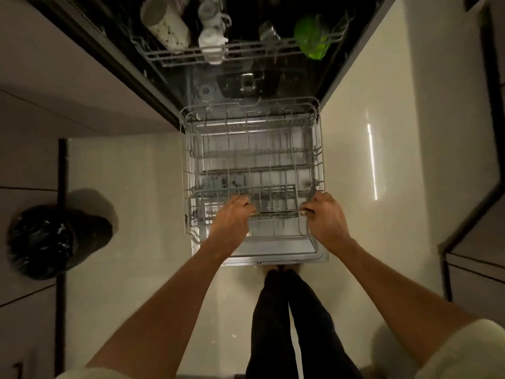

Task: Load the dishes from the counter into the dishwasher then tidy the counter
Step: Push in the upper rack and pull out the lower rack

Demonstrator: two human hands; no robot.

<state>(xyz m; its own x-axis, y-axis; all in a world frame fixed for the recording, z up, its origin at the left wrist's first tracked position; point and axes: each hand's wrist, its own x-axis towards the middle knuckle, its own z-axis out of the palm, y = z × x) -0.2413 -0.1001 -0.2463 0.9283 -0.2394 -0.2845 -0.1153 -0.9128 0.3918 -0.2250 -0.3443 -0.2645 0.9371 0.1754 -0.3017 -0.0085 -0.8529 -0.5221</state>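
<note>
The lower rack (254, 160) is showing as grey coated wire, matt. The floor (369, 160) is gleaming, smooth and glossy, while the bin bag (41, 242) is looking like shiny, crinkled black plastic.

Lower rack (254, 170) drawn out over open dishwasher door (276, 255), at centre. Upper rack (218, 54) behind it, inside the machine; mug (166, 23) in it at left, bowl (311, 36) at right, small cups (211, 36) between. Bin bag (46, 242) on floor (131, 187), well left. Left hand (232, 217) and right hand (325, 214) on near rim of lower rack.
</note>
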